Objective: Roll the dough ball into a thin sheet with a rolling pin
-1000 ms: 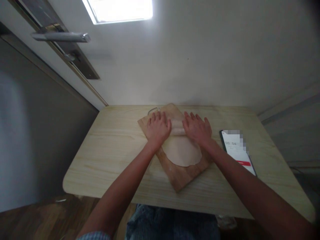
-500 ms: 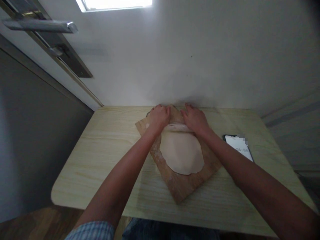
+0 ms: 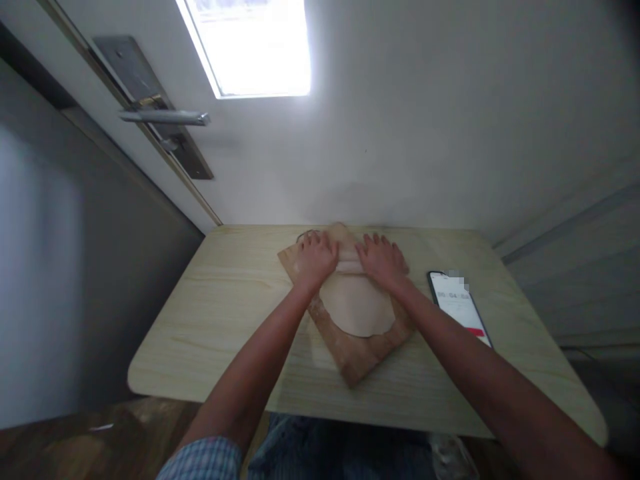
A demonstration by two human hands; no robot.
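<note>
A pale rolling pin (image 3: 350, 267) lies across the far part of a flat, rounded sheet of dough (image 3: 357, 305). Under the dough is a brown wooden board (image 3: 351, 365), turned with one corner towards me and dusted with flour along its left side. My left hand (image 3: 317, 258) rests palm down over the left end of the pin, fingers stretched forward. Over the right end lies my right hand (image 3: 383, 262), its fingers spread and pointing away from me. Both pin ends are hidden under the hands.
Right of the board, a phone (image 3: 457, 303) with a lit timer screen lies on the light wooden table (image 3: 200, 313). Against the table's far edge stands a white door (image 3: 425, 133) with a metal handle (image 3: 167, 118) and a bright window pane (image 3: 257, 47).
The camera view has tilted up, showing more of the window and handle. On the right hand, the fingers are spread further apart. Both hands remain at the pin on the dough's far part.
</note>
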